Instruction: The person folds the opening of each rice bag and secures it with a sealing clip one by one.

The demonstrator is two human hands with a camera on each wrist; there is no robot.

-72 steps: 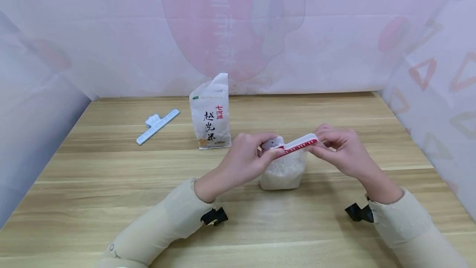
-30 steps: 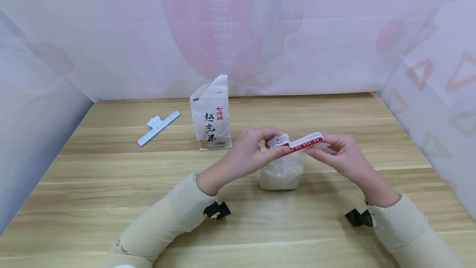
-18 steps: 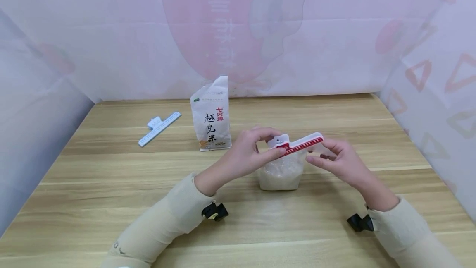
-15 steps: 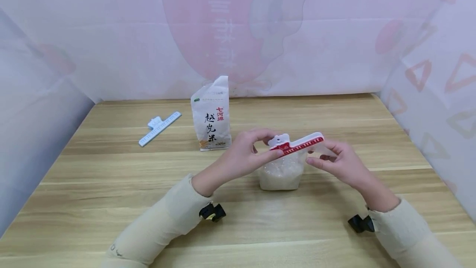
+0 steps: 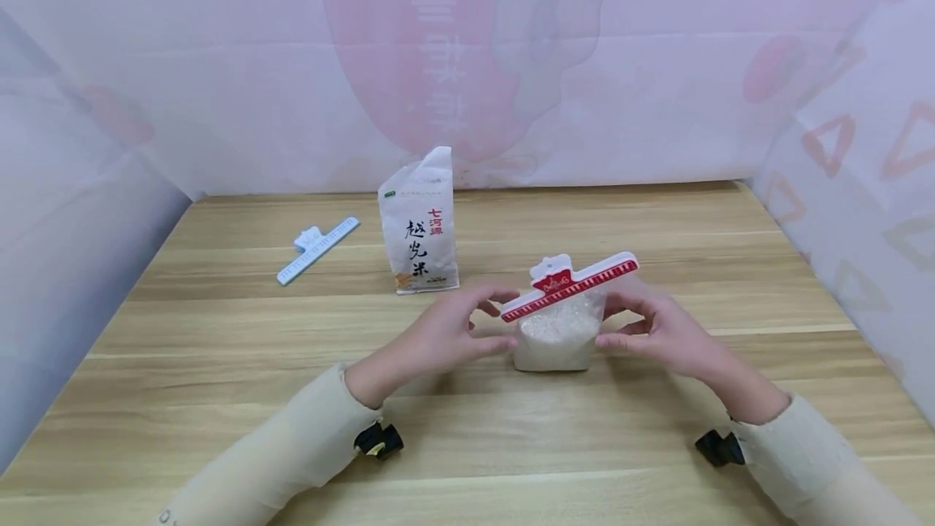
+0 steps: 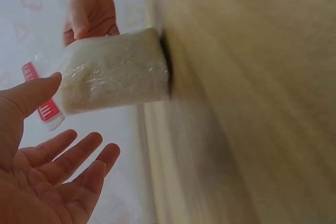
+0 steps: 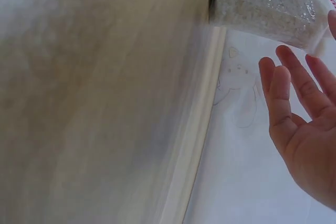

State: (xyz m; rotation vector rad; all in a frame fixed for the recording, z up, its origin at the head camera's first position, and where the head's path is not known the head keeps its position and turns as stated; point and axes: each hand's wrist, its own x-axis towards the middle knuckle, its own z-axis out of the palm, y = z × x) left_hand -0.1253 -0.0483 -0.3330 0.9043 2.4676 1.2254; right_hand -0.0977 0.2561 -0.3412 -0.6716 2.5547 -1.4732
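Observation:
In the head view a clear plastic bag of rice [image 5: 553, 343] stands upright on the table. Across its top sits a red and white bag clip [image 5: 573, 288], tilted up to the right, with a bear-shaped grip. My left hand [image 5: 447, 338] is at the bag's left side, fingers parted and relaxed; in the left wrist view its thumb [image 6: 39, 93] overlaps the clip and bag. On the other side is my right hand [image 5: 661, 337], fingers loosely bent beside the bag. The right wrist view shows its fingertips close to the bag; whether they touch I cannot tell.
Behind and left stands a white paper rice bag [image 5: 419, 226] with dark and red lettering, its top slanted. A light blue bag clip [image 5: 317, 250] lies farther left on the wooden table [image 5: 219, 372]. Printed cloth walls [image 5: 657, 104] enclose the back and sides.
My left hand has let go of the red clip and moved down and left. My right hand has left the bag's top corner and lowered to its side. The clip stays on the bag.

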